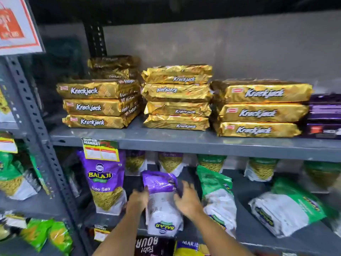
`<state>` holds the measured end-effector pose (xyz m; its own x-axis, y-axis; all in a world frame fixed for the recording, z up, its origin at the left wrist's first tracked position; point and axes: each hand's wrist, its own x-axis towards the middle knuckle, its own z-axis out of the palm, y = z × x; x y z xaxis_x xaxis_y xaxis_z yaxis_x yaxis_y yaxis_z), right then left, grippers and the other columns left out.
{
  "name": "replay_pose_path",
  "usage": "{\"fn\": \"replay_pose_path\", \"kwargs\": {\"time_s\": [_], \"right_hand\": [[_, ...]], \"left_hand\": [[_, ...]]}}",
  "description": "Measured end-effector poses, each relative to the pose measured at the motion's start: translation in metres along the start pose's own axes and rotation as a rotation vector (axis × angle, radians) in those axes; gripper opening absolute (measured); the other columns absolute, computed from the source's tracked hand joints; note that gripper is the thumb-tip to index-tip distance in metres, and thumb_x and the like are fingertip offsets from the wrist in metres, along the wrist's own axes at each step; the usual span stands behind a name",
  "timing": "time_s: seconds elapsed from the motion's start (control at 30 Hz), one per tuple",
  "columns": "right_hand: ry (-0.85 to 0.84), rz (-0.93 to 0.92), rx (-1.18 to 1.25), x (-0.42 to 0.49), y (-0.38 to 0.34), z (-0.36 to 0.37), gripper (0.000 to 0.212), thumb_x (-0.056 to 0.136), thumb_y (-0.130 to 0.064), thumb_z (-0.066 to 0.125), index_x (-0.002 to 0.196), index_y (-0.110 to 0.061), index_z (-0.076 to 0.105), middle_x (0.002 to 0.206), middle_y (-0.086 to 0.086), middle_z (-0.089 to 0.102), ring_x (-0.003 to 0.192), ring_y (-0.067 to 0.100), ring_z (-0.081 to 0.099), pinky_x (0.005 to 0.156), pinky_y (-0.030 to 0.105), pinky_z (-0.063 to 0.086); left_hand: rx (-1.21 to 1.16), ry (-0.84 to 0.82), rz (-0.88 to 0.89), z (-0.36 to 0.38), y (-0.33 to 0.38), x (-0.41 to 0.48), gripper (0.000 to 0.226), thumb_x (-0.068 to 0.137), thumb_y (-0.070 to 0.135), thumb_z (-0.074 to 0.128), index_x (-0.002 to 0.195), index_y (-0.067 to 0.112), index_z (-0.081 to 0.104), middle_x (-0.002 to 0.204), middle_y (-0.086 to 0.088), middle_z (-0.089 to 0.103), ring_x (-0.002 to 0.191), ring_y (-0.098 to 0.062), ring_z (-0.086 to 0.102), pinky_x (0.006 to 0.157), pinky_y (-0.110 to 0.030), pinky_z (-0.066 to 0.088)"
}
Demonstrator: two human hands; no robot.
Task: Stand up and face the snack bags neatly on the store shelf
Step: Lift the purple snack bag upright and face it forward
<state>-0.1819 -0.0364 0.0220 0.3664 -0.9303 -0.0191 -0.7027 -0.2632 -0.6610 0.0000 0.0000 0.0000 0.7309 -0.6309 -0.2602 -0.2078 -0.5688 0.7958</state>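
A purple and white Balaji snack bag lies flat on the lower shelf, its back up and its logo end toward me. My left hand grips its left edge and my right hand grips its right edge. To the left, a purple Balaji Aloo Sev bag stands upright and faces front. To the right, a green and white bag lies flat, and another green and white bag lies flat further right. Several purple and green bags stand at the back of the shelf.
On the upper shelf sit three stacks of gold Krackjack packs, with purple boxes at the far right. A slotted steel upright stands on the left. A price tag hangs from the shelf edge.
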Motion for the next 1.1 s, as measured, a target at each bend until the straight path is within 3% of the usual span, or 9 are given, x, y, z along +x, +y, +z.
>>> {"fn": "replay_pose_path", "kwargs": {"time_s": [0.13,0.2,0.3,0.37,0.57,0.7,0.87,1.0,1.1], "right_hand": [[-0.305,0.240,0.205,0.029,0.002,0.034,0.096,0.069,-0.058,0.074,0.144,-0.014,0.032,0.138,-0.004,0.044,0.137,0.014,0.039,0.103,0.015,0.034],[-0.368,0.290,0.221,0.038,0.002,0.046,0.116,0.055,-0.070,0.076,0.145,-0.013,0.030,0.150,-0.006,0.034,0.140,0.009,0.033,0.111,0.017,0.028],[-0.363,0.363,0.219,0.038,0.008,0.066,0.118,0.041,-0.076,0.078,0.140,-0.020,0.044,0.148,-0.008,0.042,0.130,-0.001,0.039,0.099,0.006,0.037],[-0.323,0.346,0.243,0.038,0.019,0.081,0.123,0.019,-0.080,0.078,0.126,-0.025,0.055,0.137,-0.010,0.053,0.123,0.002,0.048,0.104,0.016,0.041],[0.055,0.117,0.317,0.013,0.025,0.088,0.126,0.021,-0.071,0.085,0.127,-0.029,0.032,0.119,-0.014,0.058,0.110,0.006,0.059,0.095,0.035,0.051],[0.169,0.050,0.175,0.030,0.017,0.079,0.152,0.033,-0.067,0.083,0.150,-0.019,-0.001,0.152,-0.002,0.031,0.137,0.014,0.038,0.108,0.031,0.038],[0.286,0.023,0.351,0.074,0.027,0.084,0.127,0.035,-0.043,0.093,0.139,-0.030,0.022,0.138,-0.005,0.046,0.127,0.015,0.046,0.098,0.031,0.044],[0.279,0.038,0.459,0.090,0.029,0.095,0.108,0.039,-0.028,0.093,0.123,-0.040,0.026,0.119,-0.013,0.050,0.112,0.011,0.052,0.086,0.024,0.041],[0.254,0.038,0.502,0.097,0.034,0.102,0.109,0.042,-0.029,0.092,0.127,-0.037,0.025,0.124,-0.012,0.048,0.115,0.010,0.050,0.090,0.026,0.041]], "left_hand": [[-0.146,-0.066,-0.046,0.033,-0.010,0.093,0.096,0.065,0.081,0.045,0.120,0.005,0.064,0.120,-0.022,0.066,0.115,-0.035,0.060,0.101,-0.039,0.045],[-0.164,-0.096,-0.081,0.053,-0.018,0.134,0.103,0.052,0.083,0.052,0.115,0.003,0.066,0.118,-0.022,0.067,0.113,-0.034,0.062,0.102,-0.040,0.046],[-0.132,-0.117,-0.009,0.049,-0.002,0.120,0.052,0.080,0.049,0.069,0.099,0.001,0.068,0.112,-0.026,0.068,0.109,-0.034,0.064,0.092,-0.037,0.049],[-0.223,-0.088,0.028,0.053,0.000,0.125,0.041,0.082,0.041,0.070,0.083,0.001,0.066,0.100,-0.030,0.069,0.096,-0.039,0.068,0.084,-0.045,0.054],[-0.356,0.034,0.235,0.046,0.025,0.121,0.048,0.064,0.054,0.062,0.061,0.007,0.055,0.077,-0.035,0.065,0.060,-0.037,0.060,0.060,-0.040,0.045],[-0.592,0.056,0.283,0.022,0.066,0.101,0.017,0.082,0.012,0.069,0.090,-0.002,0.067,0.096,-0.022,0.071,0.089,-0.023,0.065,0.080,-0.038,0.049],[-0.760,0.060,0.350,0.015,0.086,0.081,0.026,0.078,-0.013,0.060,0.104,-0.013,0.061,0.106,-0.021,0.068,0.094,-0.019,0.059,0.086,-0.031,0.046],[-0.729,0.019,0.443,0.016,0.079,0.074,0.022,0.079,-0.015,0.058,0.070,0.005,0.060,0.067,0.001,0.062,0.058,0.011,0.054,0.066,-0.017,0.046],[-0.765,-0.049,0.465,0.016,0.069,0.075,0.009,0.083,-0.005,0.062,0.081,0.003,0.066,0.067,0.011,0.063,0.061,0.012,0.055,0.067,-0.013,0.045]]}}
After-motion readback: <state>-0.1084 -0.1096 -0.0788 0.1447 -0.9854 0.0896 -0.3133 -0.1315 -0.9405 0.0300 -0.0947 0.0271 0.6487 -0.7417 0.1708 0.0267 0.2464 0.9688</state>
